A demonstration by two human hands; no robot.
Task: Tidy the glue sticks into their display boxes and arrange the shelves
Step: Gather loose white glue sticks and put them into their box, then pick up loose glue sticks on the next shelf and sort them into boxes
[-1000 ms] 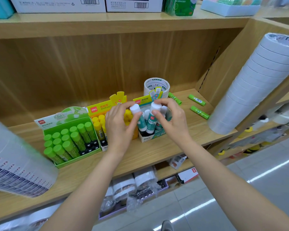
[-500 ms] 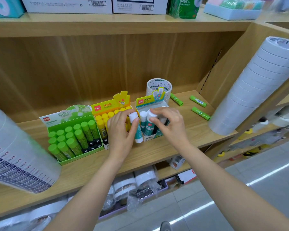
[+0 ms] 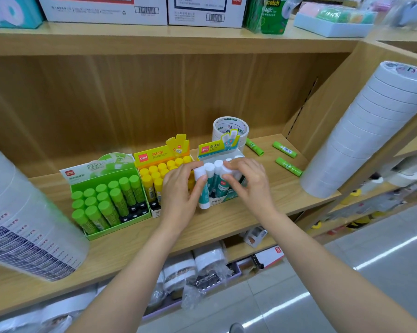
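Observation:
Three display boxes stand in a row on the wooden shelf (image 3: 226,222): a green box (image 3: 116,230) of green glue sticks, a yellow box (image 3: 154,157) of yellow sticks, and a teal-and-white box (image 3: 217,201) of white-capped sticks. My left hand (image 3: 178,188) grips a teal glue stick with a white cap (image 3: 203,188) at the teal box's front left corner, its base outside the box. My right hand (image 3: 248,181) pinches the cap of another white-capped stick (image 3: 225,170) standing in that box. Three loose green sticks (image 3: 288,166) lie on the shelf to the right.
A roll of tape (image 3: 230,127) stands behind the teal box. Tall stacks of white tape rolls lean at the right (image 3: 370,131) and at the left (image 3: 22,212). Cartons (image 3: 101,8) sit on the upper shelf. Wrapped goods (image 3: 202,267) fill the shelf below.
Both hands have lowered their white-capped sticks toward the teal box. The left hand's stick has come down to the shelf at the box's front corner.

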